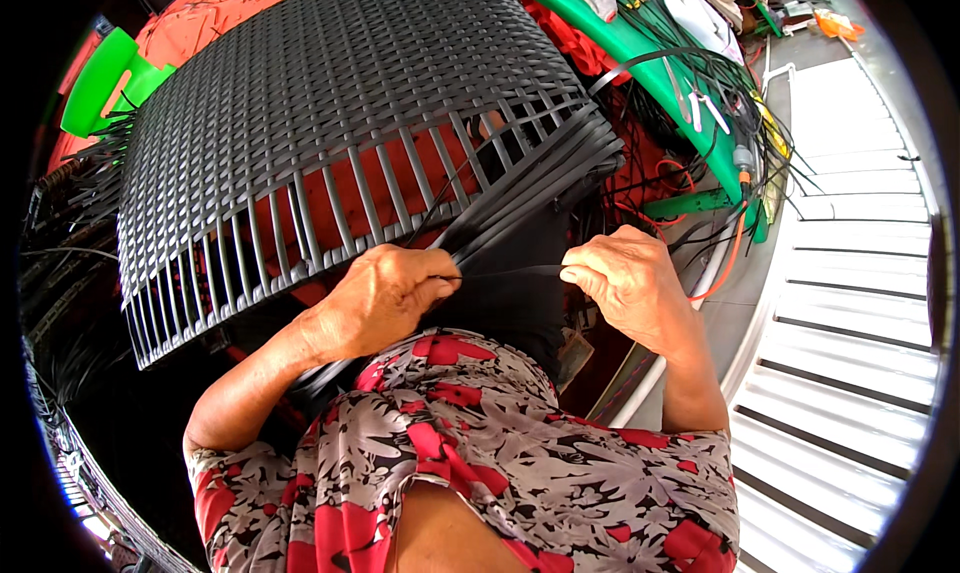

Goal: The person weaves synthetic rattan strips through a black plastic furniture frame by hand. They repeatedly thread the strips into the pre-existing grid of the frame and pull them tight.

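Left hand (385, 298) and right hand (630, 283) pinch a dark strand (510, 272) (readying it, probably); next likely calls for threading bare ribs (364, 190) beyond the left fingers.

The one camera looks down from the person's head, near the red, grey and black flowered cloth top (470, 428) at bottom middle, and faces the big black woven panel (345, 88) at upper left.

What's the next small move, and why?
Probably lift the thin dark strand toward the bare bars of the woven panel: left hand and right hand seem to pinch it between them, and the weave leaves those bars uncovered.
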Tool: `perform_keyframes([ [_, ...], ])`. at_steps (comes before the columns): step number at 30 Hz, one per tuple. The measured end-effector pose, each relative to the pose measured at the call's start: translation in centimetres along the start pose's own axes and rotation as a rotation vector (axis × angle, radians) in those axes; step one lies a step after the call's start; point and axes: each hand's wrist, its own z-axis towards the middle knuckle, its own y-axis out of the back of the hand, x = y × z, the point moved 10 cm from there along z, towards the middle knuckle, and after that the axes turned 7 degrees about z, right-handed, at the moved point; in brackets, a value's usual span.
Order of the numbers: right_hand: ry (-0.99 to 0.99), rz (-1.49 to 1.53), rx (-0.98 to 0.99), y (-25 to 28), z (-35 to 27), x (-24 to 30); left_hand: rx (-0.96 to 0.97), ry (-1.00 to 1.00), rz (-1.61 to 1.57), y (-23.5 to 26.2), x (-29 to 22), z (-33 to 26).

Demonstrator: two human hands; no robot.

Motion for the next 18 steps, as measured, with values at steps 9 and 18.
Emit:
perform_keyframes([
  [9,-0.243,0.232,-0.866,3.5,-5.1,-12.3,-0.105,0.188,-0.460,0.3,6.3,-5.4],
  [18,-0.491,0.268,-0.645,-4.4,-2.7,-23.0,-0.692,0.292,-1.074,0.3,16.9,-18.5],
])
